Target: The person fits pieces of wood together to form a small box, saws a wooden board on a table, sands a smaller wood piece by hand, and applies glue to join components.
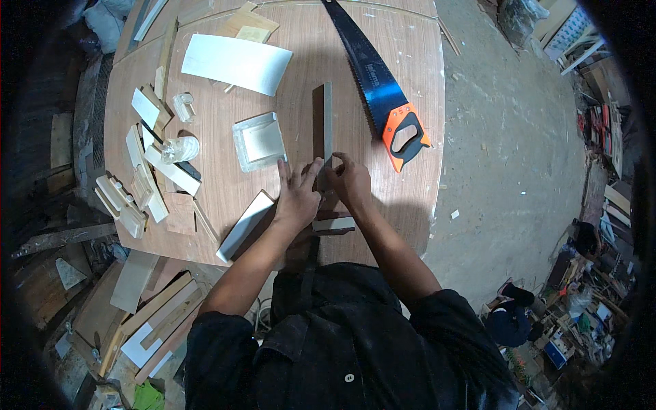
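A long grey strip of wood lies on the brown plywood tabletop, pointing away from me. My left hand rests flat on the table at the strip's near end, fingers spread and touching it. My right hand pinches the same near end between thumb and fingers. A short light wood block lies under my wrists. A white-faced board lies slanted just left of my left forearm.
A handsaw with a black blade and orange handle lies to the right of the strip. A square clear tray, a curved white sheet, a clear jar and several wood offcuts fill the left. Scrap boards lie on the floor.
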### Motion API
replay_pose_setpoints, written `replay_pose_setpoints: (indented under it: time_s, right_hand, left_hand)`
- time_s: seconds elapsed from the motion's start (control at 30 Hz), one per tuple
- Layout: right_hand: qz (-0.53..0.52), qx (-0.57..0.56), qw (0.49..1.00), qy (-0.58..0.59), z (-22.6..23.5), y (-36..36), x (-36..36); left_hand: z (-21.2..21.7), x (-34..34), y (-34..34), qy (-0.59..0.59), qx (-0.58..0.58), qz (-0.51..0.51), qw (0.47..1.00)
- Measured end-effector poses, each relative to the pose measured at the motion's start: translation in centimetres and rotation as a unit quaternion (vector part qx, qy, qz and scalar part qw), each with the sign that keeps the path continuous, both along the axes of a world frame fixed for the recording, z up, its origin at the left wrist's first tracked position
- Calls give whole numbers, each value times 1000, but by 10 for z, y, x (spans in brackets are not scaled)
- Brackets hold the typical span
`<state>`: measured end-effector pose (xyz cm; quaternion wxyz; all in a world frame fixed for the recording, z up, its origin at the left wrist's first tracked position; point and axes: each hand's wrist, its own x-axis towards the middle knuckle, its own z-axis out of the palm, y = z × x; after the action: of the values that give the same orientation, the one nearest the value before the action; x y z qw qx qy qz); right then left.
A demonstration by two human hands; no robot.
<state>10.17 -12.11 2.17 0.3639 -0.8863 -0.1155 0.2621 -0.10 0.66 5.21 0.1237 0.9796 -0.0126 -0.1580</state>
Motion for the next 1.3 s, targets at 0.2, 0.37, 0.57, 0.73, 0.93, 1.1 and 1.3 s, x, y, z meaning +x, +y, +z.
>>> replay_pose_setpoints:
  time_s: [0.2,0.37,0.57,0.73,0.93,1.1,1.3]
  right_hand:
    - [-7,-2,1000,21,6,1,2]
    - [-5,-6,1000,10,4,0,1]
    - [-4,-24,999,28,9,3,2]
    - [-2,-5,1000,18,5,-1,2]
    - [-16,-6,1000,-3,0,0,1]
    - [-2,-21,1000,11,1,1,1]
    - [-10,-19,1000,14,3,0,1]
  left_hand:
    - [5,2,-3,-7,1,12,1000]
    - [0,2,-4,14,-2,8,1000]
    - [-18,-6,-3,-52,18,7,998]
    - [-4,1,-5,13,2,9,1000]
    - [-10,-1,-6,-19,-26,17,999]
    - [-7,-3,-5,-23,-18,12,1000]
    - [-12,-4,-5,-65,-44,21,997]
